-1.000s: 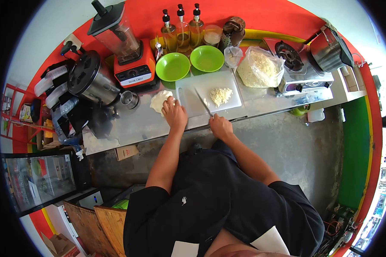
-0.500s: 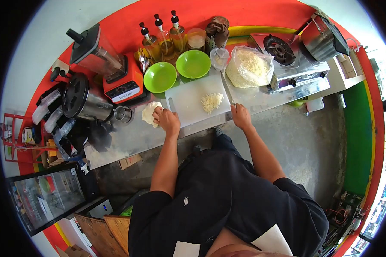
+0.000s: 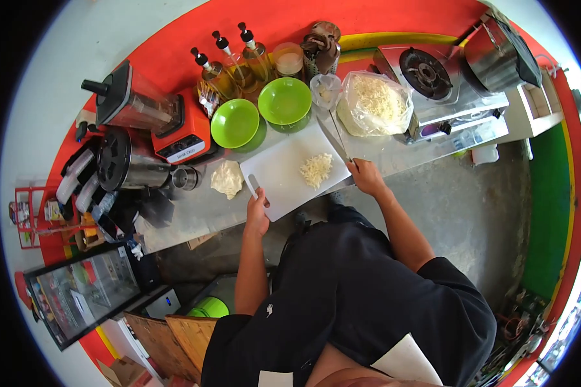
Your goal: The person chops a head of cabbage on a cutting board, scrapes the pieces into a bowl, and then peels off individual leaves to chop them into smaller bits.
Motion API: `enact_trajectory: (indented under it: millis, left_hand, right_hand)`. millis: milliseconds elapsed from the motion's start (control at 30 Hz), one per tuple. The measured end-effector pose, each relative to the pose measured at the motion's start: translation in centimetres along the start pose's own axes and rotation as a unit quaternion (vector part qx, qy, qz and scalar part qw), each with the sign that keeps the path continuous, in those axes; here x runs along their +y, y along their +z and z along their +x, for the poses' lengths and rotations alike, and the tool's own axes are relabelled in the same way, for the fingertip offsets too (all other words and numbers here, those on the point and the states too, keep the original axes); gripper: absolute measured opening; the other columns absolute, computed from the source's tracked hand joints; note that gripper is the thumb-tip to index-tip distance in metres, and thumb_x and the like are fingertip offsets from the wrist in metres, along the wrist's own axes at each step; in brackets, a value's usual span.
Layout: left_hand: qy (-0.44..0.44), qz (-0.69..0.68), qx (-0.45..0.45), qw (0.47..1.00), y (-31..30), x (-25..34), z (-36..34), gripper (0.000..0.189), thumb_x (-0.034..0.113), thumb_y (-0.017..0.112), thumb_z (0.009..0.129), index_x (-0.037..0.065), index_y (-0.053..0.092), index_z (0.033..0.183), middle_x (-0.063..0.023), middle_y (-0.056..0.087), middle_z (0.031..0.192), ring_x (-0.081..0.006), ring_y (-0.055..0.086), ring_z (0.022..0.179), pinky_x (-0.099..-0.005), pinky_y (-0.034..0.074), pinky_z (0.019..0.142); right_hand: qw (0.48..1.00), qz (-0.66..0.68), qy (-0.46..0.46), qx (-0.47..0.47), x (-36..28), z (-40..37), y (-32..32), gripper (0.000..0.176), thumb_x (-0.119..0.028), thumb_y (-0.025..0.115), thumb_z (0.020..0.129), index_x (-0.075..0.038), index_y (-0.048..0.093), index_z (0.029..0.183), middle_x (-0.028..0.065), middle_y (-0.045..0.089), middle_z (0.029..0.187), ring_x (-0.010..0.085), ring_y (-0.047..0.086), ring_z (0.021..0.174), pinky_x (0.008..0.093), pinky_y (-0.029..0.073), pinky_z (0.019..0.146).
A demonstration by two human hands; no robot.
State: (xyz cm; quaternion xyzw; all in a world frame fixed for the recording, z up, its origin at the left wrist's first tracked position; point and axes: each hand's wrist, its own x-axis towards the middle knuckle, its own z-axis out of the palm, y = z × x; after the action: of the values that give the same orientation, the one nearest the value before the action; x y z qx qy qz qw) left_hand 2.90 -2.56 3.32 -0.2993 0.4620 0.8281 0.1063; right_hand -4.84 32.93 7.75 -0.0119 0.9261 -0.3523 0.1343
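Note:
My left hand (image 3: pixel 258 216) is closed round the near-left end of a white cutting board (image 3: pixel 281 158), with fingers at its handle slot. The board sits at an angle, its near corner past the counter's front edge. On its right part lies a small pile of pale chopped pieces (image 3: pixel 316 170). In my right hand (image 3: pixel 366 177) is a knife (image 3: pixel 337 138), its blade pointing away along the board's right edge. A crumpled cream cloth or wrapper (image 3: pixel 227 179) rests left of the board, apart from my hand.
Two green bowls (image 3: pixel 235 124) stand behind the board, with oil bottles (image 3: pixel 257 59) beyond. A bag of pale shreds (image 3: pixel 377 103) is beside a gas stove (image 3: pixel 426 74) bearing a pot (image 3: pixel 497 58). At left are a blender (image 3: pixel 184 126) and a metal cup (image 3: pixel 185 178).
My left hand has let go of the crumpled cream thing and taken hold of the cutting board. The board has turned, its left end nearer me. My right hand still holds the knife.

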Motion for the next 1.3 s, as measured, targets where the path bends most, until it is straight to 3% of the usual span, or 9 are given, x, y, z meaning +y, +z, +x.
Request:
enact_trajectory:
  millis: [33, 133, 433, 500, 600, 767, 933, 1200, 1300]
  left_hand:
    - [0.018, 0.013, 0.028, 0.999, 0.3, -0.2, -0.8, 0.025, 0.03, 0.056, 0.105, 0.007, 0.058, 0.114, -0.0021, 0.061, 0.097, -0.0142, 0.058, 0.09, -0.0333, 0.048, 0.082]
    - [0.06, 0.023, 0.112, 0.992, -2.0, -1.8, -1.4, 0.027, 0.032, 0.057, 0.105, 0.005, 0.062, 0.11, -0.0001, 0.06, 0.093, -0.0119, 0.056, 0.088, -0.0313, 0.048, 0.079]
    - [0.138, -0.073, 0.282, 0.947, -3.0, -0.9, -10.0, 0.031, 0.034, 0.056, 0.105, 0.004, 0.065, 0.106, -0.0014, 0.065, 0.091, -0.0115, 0.059, 0.082, -0.0302, 0.049, 0.074]
    - [0.154, -0.087, 0.304, 0.936, -2.8, -0.7, -11.5, 0.031, 0.034, 0.056, 0.105, 0.004, 0.065, 0.107, -0.0025, 0.066, 0.093, -0.012, 0.061, 0.083, -0.0306, 0.05, 0.076]
    - [0.182, -0.112, 0.309, 0.927, 0.0, 0.8, -13.5, 0.031, 0.03, 0.054, 0.106, 0.001, 0.062, 0.114, -0.0054, 0.068, 0.098, -0.0171, 0.066, 0.089, -0.0337, 0.054, 0.081]
    - [0.26, -0.171, 0.277, 0.909, 5.2, 2.5, -13.8, 0.027, 0.028, 0.054, 0.106, 0.003, 0.062, 0.111, -0.0035, 0.066, 0.098, -0.0143, 0.064, 0.092, -0.0336, 0.054, 0.08]
    - [0.268, -0.174, 0.266, 0.91, 6.3, 3.0, -11.6, 0.022, 0.025, 0.056, 0.105, 0.006, 0.064, 0.113, -0.0006, 0.066, 0.102, -0.0089, 0.056, 0.09, -0.0278, 0.048, 0.08]
    - [0.257, -0.167, 0.193, 0.932, 8.3, 6.4, -4.1, 0.021, 0.023, 0.059, 0.104, 0.007, 0.064, 0.115, 0.0006, 0.065, 0.102, -0.0098, 0.056, 0.088, -0.0284, 0.047, 0.079]
    - [0.248, -0.156, 0.178, 0.94, 9.7, 7.3, -1.7, 0.027, 0.023, 0.057, 0.104, 0.003, 0.061, 0.121, -0.0052, 0.067, 0.108, -0.0169, 0.064, 0.098, -0.0341, 0.053, 0.087]
  right_hand:
    - [1.0, -0.006, -0.01, 0.0, -0.3, 0.1, -0.1, 0.039, -0.037, 0.054, 0.1, 0.0, 0.063, 0.088, 0.0269, 0.066, 0.083, 0.0487, 0.061, 0.085, 0.0557, 0.046, 0.073]
    - [0.998, 0.007, -0.036, -0.058, -1.3, 1.1, -0.1, 0.039, -0.036, 0.054, 0.1, 0.0, 0.062, 0.087, 0.0277, 0.065, 0.082, 0.0491, 0.061, 0.083, 0.0557, 0.046, 0.073]
    - [0.956, 0.034, -0.226, -0.183, -7.4, 5.6, 1.4, 0.035, -0.032, 0.056, 0.1, -0.001, 0.061, 0.084, 0.025, 0.064, 0.077, 0.0473, 0.061, 0.077, 0.0534, 0.047, 0.069]
    - [0.954, 0.033, -0.253, -0.159, -9.2, 6.5, 1.5, 0.033, -0.03, 0.059, 0.099, 0.0, 0.061, 0.084, 0.0251, 0.064, 0.076, 0.0471, 0.061, 0.075, 0.0521, 0.047, 0.067]
    - [0.942, 0.05, -0.289, -0.165, -12.0, 7.6, 1.0, 0.03, -0.025, 0.062, 0.098, 0.003, 0.061, 0.087, 0.027, 0.06, 0.072, 0.0452, 0.058, 0.067, 0.0473, 0.045, 0.062]
    - [0.929, 0.065, -0.3, -0.205, -14.9, 8.8, -1.3, 0.027, -0.024, 0.066, 0.094, 0.002, 0.064, 0.096, 0.0247, 0.065, 0.08, 0.0433, 0.064, 0.076, 0.047, 0.049, 0.069]
    - [0.915, 0.095, -0.336, -0.203, -14.4, 9.4, -3.6, 0.025, -0.018, 0.068, 0.093, 0.002, 0.064, 0.107, 0.0249, 0.067, 0.088, 0.042, 0.065, 0.081, 0.0451, 0.05, 0.072]
    - [0.952, 0.069, -0.272, -0.118, -10.5, 9.9, -7.5, 0.021, -0.016, 0.064, 0.095, 0.0, 0.063, 0.11, 0.0253, 0.067, 0.088, 0.0456, 0.065, 0.084, 0.0469, 0.05, 0.072]
    - [0.964, 0.097, -0.215, -0.12, -9.5, 9.5, -9.3, 0.02, -0.016, 0.065, 0.095, 0.001, 0.063, 0.107, 0.0271, 0.067, 0.088, 0.0473, 0.064, 0.086, 0.0478, 0.05, 0.071]
